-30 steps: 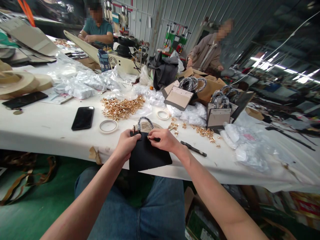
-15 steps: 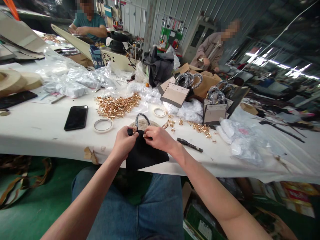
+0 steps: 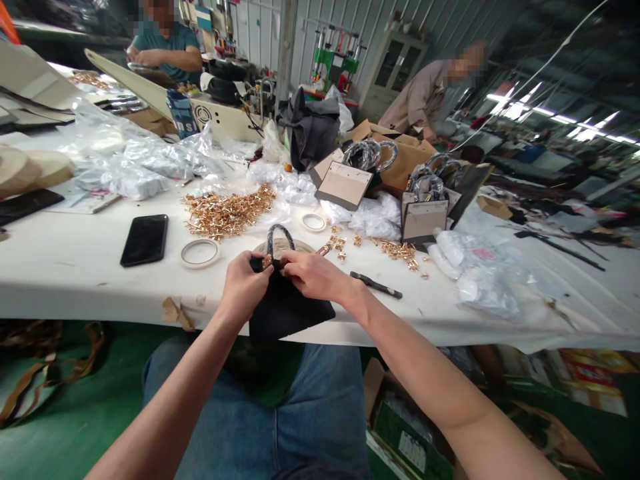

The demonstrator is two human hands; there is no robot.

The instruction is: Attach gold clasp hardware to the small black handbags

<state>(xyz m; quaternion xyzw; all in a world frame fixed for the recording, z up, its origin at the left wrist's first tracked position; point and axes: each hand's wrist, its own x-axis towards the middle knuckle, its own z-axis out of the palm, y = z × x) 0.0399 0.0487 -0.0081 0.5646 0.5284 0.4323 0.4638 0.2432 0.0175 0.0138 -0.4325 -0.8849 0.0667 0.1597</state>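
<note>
A black bag panel (image 3: 287, 307) hangs at the table's front edge, its upper end between my two hands. A handle (image 3: 281, 230), dark and wrapped in clear plastic, arches up from that end. My left hand (image 3: 249, 280) pinches the panel's upper left part, near the handle's foot, where a bit of gold-coloured metal shows. At the handle's other foot, my right hand (image 3: 313, 273) has its fingers closed on the panel; whatever else is in them is hidden. Behind the hands lies a pale round roll (image 3: 303, 247), partly covered.
Gold metal fasteners (image 3: 225, 210) lie heaped beyond my hands, with a smaller pile (image 3: 400, 252) at right. Around them are a phone (image 3: 145, 240), a tape roll (image 3: 200, 253), a dark tool (image 3: 376, 285) and panels with handles (image 3: 345, 183). Two people work across the table.
The view has shifted slightly. My right fingers have moved a little closer in at the handle's foot, and my left hand keeps its hold. The person at back right bends lower.
</note>
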